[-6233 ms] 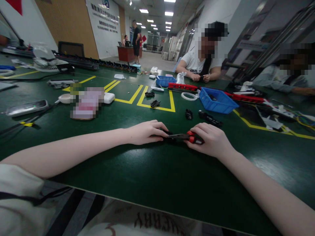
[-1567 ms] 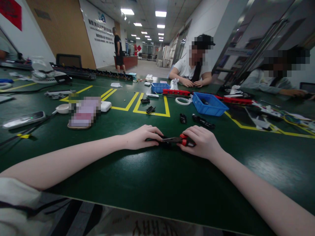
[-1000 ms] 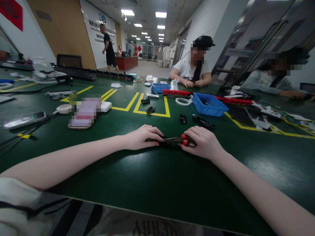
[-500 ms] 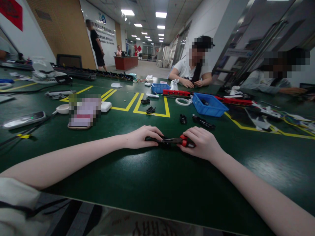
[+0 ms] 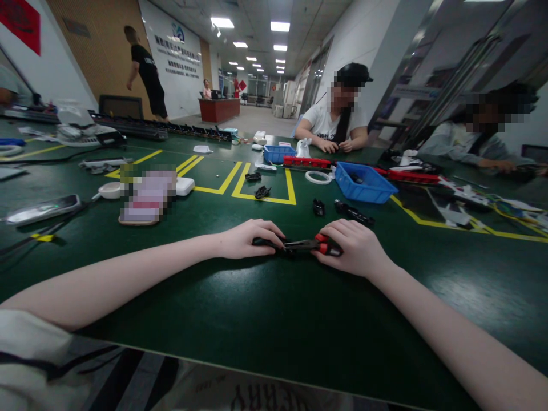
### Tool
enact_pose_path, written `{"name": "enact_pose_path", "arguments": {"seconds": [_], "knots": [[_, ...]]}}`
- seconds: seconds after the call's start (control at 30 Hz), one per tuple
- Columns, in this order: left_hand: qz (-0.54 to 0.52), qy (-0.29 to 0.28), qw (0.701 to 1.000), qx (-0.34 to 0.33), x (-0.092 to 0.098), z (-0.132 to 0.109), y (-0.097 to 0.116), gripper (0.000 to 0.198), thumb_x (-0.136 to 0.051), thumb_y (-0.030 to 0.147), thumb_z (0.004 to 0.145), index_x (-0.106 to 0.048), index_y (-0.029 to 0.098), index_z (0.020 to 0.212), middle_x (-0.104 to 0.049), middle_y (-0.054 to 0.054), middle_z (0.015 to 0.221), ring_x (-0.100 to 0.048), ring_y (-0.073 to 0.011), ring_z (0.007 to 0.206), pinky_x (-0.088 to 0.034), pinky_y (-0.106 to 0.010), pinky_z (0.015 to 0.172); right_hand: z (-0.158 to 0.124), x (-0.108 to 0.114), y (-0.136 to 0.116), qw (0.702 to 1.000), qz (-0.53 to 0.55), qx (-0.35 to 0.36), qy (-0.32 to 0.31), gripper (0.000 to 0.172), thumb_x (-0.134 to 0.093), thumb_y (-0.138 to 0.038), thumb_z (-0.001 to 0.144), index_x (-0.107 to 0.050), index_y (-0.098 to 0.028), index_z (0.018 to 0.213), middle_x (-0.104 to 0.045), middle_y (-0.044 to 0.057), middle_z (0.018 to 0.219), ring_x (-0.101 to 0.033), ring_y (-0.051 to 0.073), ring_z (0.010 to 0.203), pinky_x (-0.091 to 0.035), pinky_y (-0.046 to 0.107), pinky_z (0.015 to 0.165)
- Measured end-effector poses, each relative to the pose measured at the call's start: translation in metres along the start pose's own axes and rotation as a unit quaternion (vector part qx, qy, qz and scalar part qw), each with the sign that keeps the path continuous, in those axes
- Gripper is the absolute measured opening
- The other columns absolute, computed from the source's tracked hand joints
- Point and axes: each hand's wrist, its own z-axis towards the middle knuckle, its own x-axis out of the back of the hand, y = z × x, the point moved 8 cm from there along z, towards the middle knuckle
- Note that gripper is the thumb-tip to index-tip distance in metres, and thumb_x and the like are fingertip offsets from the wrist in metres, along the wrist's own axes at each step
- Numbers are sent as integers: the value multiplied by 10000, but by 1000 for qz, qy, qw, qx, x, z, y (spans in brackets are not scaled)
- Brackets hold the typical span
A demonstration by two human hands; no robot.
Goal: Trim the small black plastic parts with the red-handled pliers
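My left hand (image 5: 252, 240) is closed on a small black part (image 5: 262, 242) resting low over the green table (image 5: 257, 319). The fingers of my right hand (image 5: 353, 246) are wrapped round pliers with red and black handles (image 5: 323, 244). The metal jaws point left and touch or nearly touch the black part beside my left fingertips; exact contact is too small to tell. Beyond my right hand lie a short black piece (image 5: 318, 206) and a longer black piece (image 5: 354, 213). A tangled black piece (image 5: 262, 192) lies on yellow tape farther back.
A phone (image 5: 148, 197) and a white case (image 5: 185, 186) lie at the left. Blue bins (image 5: 363, 184) and red strips (image 5: 307, 162) stand farther back. A person (image 5: 334, 123) sits across the table; another sits at the right, and a third walks behind.
My right hand and the pliers have shifted very slightly right. My left hand is nearly unmoved. The walking person in the background has moved left.
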Motion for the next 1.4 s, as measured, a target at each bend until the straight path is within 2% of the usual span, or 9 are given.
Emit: {"name": "enact_pose_path", "arguments": {"seconds": [0.23,0.53,1.0,1.4], "knots": [[20,-4,1000,2,1,0,3,197,-605,194,896,-691,187,1074,-625,-91,1238,-596,-214,1127,-424,-360,995,0,-3,3,1000,-11,-14,-12,305,-625,-459,814,-606,-168,904,-666,104,880,-597,236,818,-454,360,721],[39,-8,999,1,-1,0,2,203,-595,227,905,-668,190,1091,-626,-90,1223,-587,-216,1127,-421,-368,983,0,-1,2,1000,-12,-17,-8,336,-624,-463,813,-602,-161,959,-658,116,921,-600,240,799,-455,361,685],[62,-8,998,5,-2,-1,4,330,-575,210,919,-567,188,1248,-631,-102,1182,-590,-224,1078,-437,-374,943,-2,4,6,999,-28,-16,28,323,-638,-443,802,-601,-159,952,-654,117,916,-620,249,810,-458,368,696],[75,-14,997,-6,-3,-2,7,277,-550,192,938,-611,199,1208,-602,-99,1265,-570,-222,1146,-433,-371,967,-2,7,2,999,-21,-2,39,313,-633,-442,812,-610,-161,947,-668,118,922,-626,234,798,-469,357,691]]}}
